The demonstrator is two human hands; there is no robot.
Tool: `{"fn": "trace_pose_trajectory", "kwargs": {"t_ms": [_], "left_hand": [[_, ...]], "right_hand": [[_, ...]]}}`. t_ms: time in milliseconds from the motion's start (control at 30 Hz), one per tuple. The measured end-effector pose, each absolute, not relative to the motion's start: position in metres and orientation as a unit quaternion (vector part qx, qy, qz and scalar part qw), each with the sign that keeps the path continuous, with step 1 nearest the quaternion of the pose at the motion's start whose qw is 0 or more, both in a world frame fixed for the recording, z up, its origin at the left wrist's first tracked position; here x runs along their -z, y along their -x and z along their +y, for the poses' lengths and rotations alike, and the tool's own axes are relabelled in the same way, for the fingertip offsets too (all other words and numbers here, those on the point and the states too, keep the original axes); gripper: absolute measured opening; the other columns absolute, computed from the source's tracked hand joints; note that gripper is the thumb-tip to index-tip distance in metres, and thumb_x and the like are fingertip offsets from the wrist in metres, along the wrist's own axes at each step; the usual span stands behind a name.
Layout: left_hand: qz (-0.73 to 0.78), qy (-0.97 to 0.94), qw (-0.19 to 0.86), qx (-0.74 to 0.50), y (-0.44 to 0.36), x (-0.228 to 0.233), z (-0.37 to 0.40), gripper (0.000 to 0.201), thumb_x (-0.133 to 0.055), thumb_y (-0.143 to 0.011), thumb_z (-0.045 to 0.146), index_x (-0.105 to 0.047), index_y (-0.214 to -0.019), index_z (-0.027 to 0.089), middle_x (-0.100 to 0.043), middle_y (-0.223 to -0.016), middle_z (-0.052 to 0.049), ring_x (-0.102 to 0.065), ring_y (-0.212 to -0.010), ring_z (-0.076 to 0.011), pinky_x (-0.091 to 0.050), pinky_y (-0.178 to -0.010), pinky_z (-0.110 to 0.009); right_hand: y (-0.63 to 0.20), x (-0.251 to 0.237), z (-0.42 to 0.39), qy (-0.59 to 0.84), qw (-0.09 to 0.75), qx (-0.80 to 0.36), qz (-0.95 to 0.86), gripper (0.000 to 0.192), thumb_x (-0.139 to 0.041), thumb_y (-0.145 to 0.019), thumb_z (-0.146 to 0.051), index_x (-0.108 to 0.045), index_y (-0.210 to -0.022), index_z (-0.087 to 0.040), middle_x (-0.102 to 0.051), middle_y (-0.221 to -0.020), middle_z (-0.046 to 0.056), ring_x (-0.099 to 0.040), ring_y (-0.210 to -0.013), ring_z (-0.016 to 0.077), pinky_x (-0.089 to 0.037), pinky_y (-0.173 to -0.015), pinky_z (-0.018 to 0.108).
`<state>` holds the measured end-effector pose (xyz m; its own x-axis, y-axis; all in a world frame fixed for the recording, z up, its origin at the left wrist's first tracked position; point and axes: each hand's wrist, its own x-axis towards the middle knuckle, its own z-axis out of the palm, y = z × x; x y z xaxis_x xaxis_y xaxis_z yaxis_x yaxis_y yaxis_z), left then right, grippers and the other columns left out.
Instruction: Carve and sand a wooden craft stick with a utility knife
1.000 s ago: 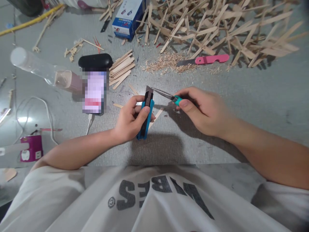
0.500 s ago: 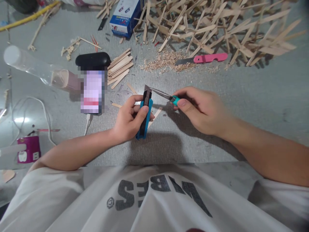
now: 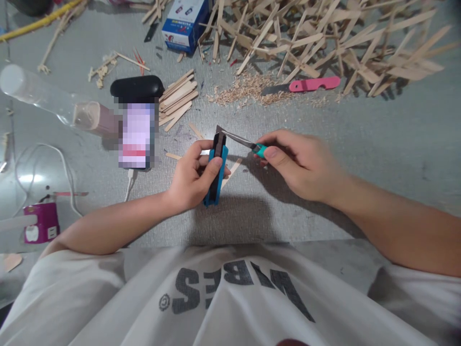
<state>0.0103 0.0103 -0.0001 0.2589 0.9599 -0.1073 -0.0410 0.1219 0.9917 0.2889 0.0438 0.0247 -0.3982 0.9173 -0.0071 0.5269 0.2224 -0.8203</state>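
Observation:
My left hand (image 3: 192, 178) grips a blue utility knife body (image 3: 216, 175) held upright over the grey table, thumb pressed on its black slider. My right hand (image 3: 297, 163) pinches the teal end piece (image 3: 260, 150) of a long metal blade (image 3: 236, 138), whose tip meets the top of the knife body. A few loose wooden sticks (image 3: 232, 170) lie flat on the table under both hands.
A phone (image 3: 137, 134) on a cable leans on a black case (image 3: 137, 88). Beside it lie stacked sticks (image 3: 178, 99); further back are shavings (image 3: 247, 90), a pink knife (image 3: 309, 85), a blue box (image 3: 183, 24), a big stick pile (image 3: 324, 38). A clear tube (image 3: 54, 103) lies left.
Almost nothing has moved. Both hands stay in place with the blade tip at the top of the knife body; the view has drifted slightly.

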Motion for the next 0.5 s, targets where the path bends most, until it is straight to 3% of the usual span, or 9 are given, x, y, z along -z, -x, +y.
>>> {"fn": "trace_pose_trajectory", "kwargs": {"t_ms": [333, 500], "left_hand": [[0.430, -0.520, 0.614, -0.408, -0.0087, 0.0007, 0.0098, 0.059, -0.077, -0.114, 0.071, -0.055, -0.142, 0.024, -0.085, -0.088, 0.000, -0.082, -0.071, -0.0167, -0.063, -0.060, -0.026], [0.409, -0.547, 0.604, -0.411, -0.0086, 0.0056, 0.0092, 0.056, -0.069, -0.120, 0.069, -0.055, -0.149, 0.023, -0.078, -0.085, 0.002, -0.073, -0.067, -0.0136, -0.060, -0.057, -0.024]], "right_hand": [[-0.2859, -0.0259, 0.0424, 0.494, 0.246, -0.402, -0.730, 0.049, -0.064, -0.116, -0.074, -0.081, -0.113, -0.029, -0.079, -0.080, 0.003, -0.071, -0.068, 0.0247, -0.051, -0.065, 0.041], [-0.2825, -0.0311, 0.0430, 0.471, 0.235, -0.447, -0.723, 0.067, -0.055, -0.116, -0.089, -0.084, -0.107, -0.030, -0.068, -0.072, 0.001, -0.060, -0.065, 0.0223, -0.045, -0.061, 0.039]]}}
